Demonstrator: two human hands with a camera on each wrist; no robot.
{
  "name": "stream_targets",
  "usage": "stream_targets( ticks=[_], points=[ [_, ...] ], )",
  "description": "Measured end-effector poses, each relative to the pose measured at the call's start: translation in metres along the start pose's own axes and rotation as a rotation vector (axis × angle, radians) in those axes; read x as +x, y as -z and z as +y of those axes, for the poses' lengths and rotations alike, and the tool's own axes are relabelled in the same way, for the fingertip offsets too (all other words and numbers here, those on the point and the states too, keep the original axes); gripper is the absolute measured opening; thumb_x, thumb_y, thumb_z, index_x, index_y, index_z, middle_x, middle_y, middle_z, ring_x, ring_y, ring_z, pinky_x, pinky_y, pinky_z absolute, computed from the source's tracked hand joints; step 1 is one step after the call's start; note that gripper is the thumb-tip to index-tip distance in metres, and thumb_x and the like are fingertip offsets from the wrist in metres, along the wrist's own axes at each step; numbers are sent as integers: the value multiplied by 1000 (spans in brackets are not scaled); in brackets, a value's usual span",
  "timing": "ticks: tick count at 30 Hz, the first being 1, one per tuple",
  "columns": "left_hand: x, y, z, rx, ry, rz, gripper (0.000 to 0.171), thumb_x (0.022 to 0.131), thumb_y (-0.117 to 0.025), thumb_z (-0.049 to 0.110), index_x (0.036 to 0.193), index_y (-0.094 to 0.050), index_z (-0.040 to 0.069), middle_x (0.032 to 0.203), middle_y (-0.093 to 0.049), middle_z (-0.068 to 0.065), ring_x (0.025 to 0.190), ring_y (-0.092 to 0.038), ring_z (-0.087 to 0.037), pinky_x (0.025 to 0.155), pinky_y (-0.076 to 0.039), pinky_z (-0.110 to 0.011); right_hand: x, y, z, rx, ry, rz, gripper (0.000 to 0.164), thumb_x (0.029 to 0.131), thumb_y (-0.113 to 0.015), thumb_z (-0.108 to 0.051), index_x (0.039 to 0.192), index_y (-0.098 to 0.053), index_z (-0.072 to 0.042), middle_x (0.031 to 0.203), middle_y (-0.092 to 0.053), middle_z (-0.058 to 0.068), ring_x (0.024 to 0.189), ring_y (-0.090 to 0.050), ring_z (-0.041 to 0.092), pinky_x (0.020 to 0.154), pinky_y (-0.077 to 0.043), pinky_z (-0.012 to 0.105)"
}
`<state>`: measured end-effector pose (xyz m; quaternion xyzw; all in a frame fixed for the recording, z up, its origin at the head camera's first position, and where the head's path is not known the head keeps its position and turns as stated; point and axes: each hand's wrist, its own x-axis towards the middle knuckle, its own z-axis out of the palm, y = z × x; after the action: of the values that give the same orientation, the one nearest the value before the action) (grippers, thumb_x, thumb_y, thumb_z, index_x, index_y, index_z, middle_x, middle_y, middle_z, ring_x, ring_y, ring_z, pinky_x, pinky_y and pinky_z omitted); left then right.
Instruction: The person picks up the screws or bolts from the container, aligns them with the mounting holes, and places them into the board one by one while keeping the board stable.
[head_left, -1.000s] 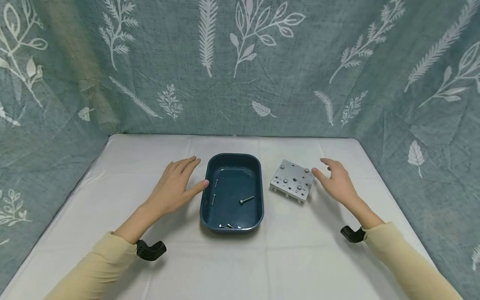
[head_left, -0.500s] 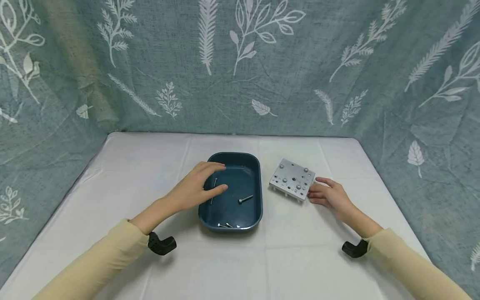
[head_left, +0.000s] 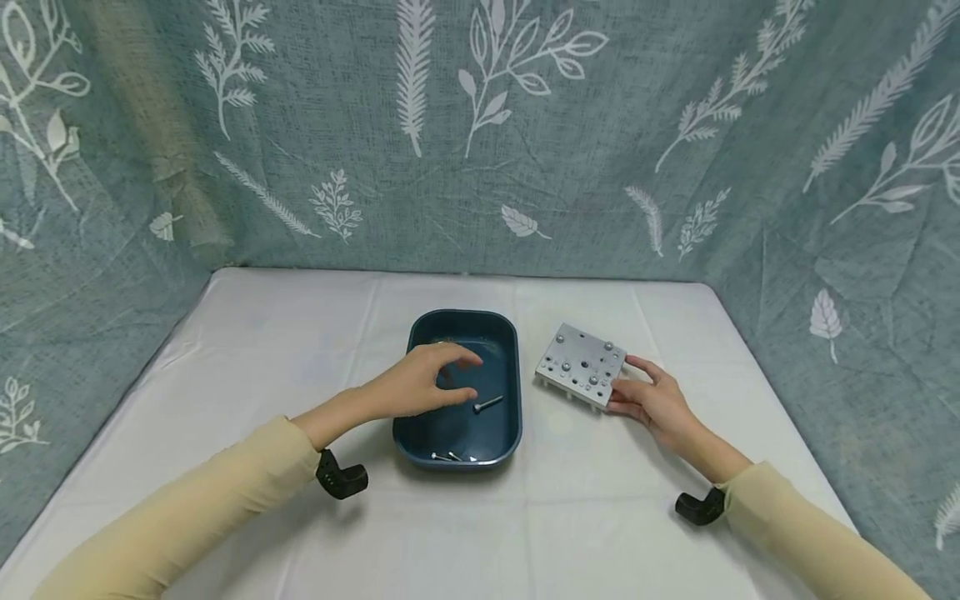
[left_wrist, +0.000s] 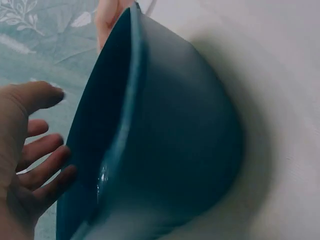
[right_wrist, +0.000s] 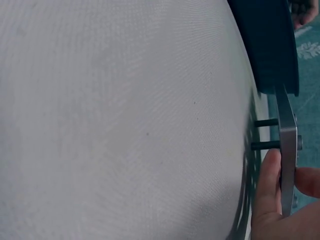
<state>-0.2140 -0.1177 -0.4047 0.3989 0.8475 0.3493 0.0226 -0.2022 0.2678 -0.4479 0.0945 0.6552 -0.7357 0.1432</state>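
My left hand [head_left: 416,383] hovers over the dark blue tray [head_left: 472,437], thumb and fingers spread apart with nothing between them. Just beyond the thumb tip, a bolt [head_left: 488,404] lies on the tray floor. In the left wrist view the hand [left_wrist: 35,155] is beside the tray's rim [left_wrist: 131,75]. My right hand [head_left: 660,408] grips the right corner of a silver metal plate [head_left: 577,358] with holes and several screw heads on top. The right wrist view shows the thumb above the plate [right_wrist: 287,135] and fingers beneath; screw shanks [right_wrist: 265,146] stick out below.
Several small screws [head_left: 452,457] lie at the tray's near end. A white cloth [head_left: 585,500] covers the table, and a green-grey leaf-patterned curtain [head_left: 420,217] stands behind and at both sides. Each wrist wears a black camera mount [head_left: 342,475].
My left hand has moved right from the tray's left rim to over its middle, hiding the screws at left. My right hand has come down and taken hold of the plate's corner.
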Motion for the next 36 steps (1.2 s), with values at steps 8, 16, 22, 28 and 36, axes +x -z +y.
stream_targets(
  ticks=[8, 16, 22, 28, 36],
  points=[
    [24, 3, -5, -237, 98, -169, 41, 83, -81, 17, 119, -66, 3, 111, -68, -6, 99, -66, -23, 81, -54, -28, 0, 2, 0, 17, 0, -12, 78, 96, -59, 3, 157, -10, -6, 111, -61, 21, 85, -69, 21, 82, -55, 34],
    [39, -5, -9, -355, 218, -304, 40, 77, -84, 5, 112, -65, -4, 104, -70, -12, 94, -68, -25, 78, -55, -28, 0, 3, 2, 15, -2, -2, 77, 96, -59, 2, 157, -12, -7, 111, -62, 21, 84, -69, 21, 80, -56, 33],
    [41, -11, -13, -358, 262, -317, 34, 75, -84, 1, 103, -66, -3, 94, -71, -10, 86, -69, -20, 73, -56, -29, 2, 2, 4, 11, 0, 5, 76, 96, -59, 2, 156, -14, -7, 112, -62, 20, 83, -69, 21, 80, -56, 34],
    [42, -17, -16, -312, 271, -324, 33, 73, -83, -1, 100, -65, 0, 91, -70, -8, 80, -67, -17, 71, -55, -28, 1, 3, 4, 19, 4, -1, 76, 96, -59, 1, 156, -13, -5, 103, -65, 18, 79, -68, 19, 78, -57, 33],
    [42, -24, -20, -253, 276, -300, 33, 69, -83, -10, 96, -65, -2, 85, -68, -7, 76, -66, -14, 70, -55, -24, 2, 4, 6, 45, -6, -17, 76, 96, -62, -3, 156, -15, -4, 94, -67, 13, 77, -68, 17, 75, -57, 29]
  ],
)
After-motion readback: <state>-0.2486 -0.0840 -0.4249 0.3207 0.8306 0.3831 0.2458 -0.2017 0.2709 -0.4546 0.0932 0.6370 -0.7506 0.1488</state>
